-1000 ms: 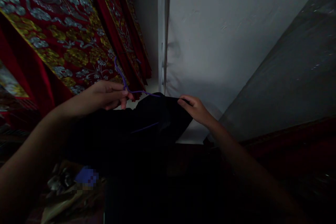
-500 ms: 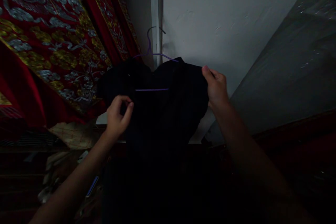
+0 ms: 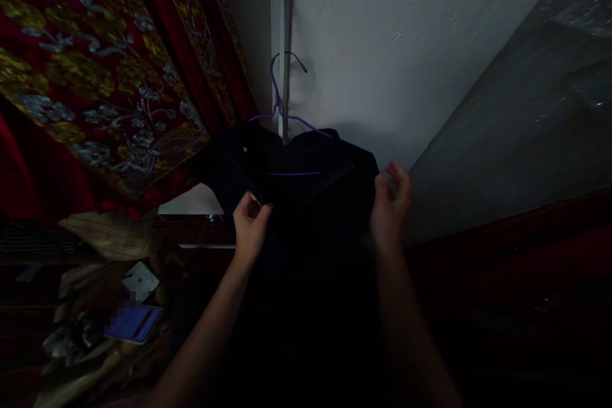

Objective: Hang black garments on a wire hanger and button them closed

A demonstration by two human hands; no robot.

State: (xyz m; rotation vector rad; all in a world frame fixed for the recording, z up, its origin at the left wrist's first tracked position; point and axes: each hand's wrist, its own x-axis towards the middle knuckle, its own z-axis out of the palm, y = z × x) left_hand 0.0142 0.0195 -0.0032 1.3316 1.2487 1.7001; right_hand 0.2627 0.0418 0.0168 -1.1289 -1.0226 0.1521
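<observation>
A dark, nearly black shirt (image 3: 306, 223) hangs on a purple wire hanger (image 3: 306, 123). The hanger's hook rises above the collar, in front of a pale post. My left hand (image 3: 249, 226) pinches the shirt's front edge below the collar on the left side. Beside the right shoulder of the shirt, my right hand (image 3: 392, 204) has its fingers apart and holds nothing. The hanger's lower bar shows through the collar opening. Deep shadow hides the lower part of the shirt.
Red cloth with gold and silver embroidery (image 3: 95, 76) hangs at the left. Behind the shirt stands a pale wall (image 3: 406, 32), with grey plastic sheeting (image 3: 526, 121) on the right. A lit phone (image 3: 134, 322) lies among clutter at the lower left.
My right hand has let go of the shirt's shoulder and moved lower. My left hand has shifted right and now grips the front edge. The shirt and hanger sit slightly lower in view.
</observation>
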